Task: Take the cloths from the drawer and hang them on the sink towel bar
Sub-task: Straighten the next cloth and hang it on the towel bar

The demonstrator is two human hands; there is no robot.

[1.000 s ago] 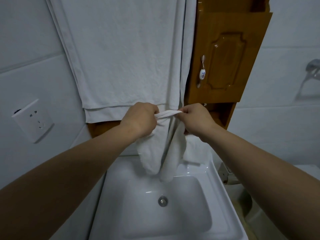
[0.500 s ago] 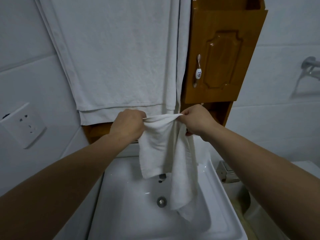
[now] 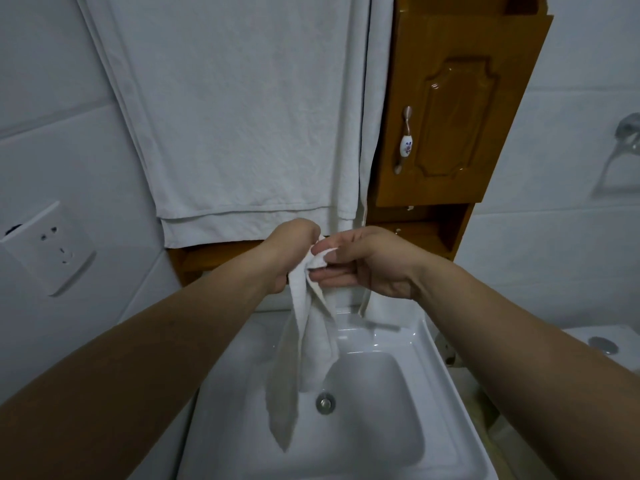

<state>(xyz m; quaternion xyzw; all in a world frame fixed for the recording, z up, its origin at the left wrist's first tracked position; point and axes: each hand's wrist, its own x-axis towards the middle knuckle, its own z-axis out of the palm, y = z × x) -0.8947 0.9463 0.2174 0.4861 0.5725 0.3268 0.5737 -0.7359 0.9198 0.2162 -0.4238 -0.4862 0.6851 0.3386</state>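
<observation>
- White tiled wall (image 3: 52,98) fills the background. A large towel (image 3: 242,116) hangs flat against it above a white sink (image 3: 429,348), with a wooden cabinet (image 3: 460,109) just beside the towel's right edge.
- Both hands meet over the back of the sink, just below the large towel's hem. The left hand (image 3: 291,251) is curled into a fist round the bunched top of a small white cloth (image 3: 311,341). The right hand (image 3: 367,261), fingers nearly straight, pinches a fold of the same top edge between thumb and fingers.
- From that shared grip the cloth hangs straight down, long axis vertical. It is gathered into a narrow rope whose tail ends above the basin, near the drain (image 3: 325,402).
- The hands are touching or nearly so, which leaves the cloth no width. My reading is that it needs spreading sideways before it can drape over a rail.
- No towel bar shows plainly. The large towel hangs from something above the top of view, and a metal fixture (image 3: 628,131) sits on the wall well to the right, nearer the right hand. Which one is the target I cannot tell.
- An upward lift would meet the large towel directly behind the hands and the cabinet's open shelf (image 3: 415,233) close behind the right hand. A socket (image 3: 48,247) lies well off to the left.
</observation>
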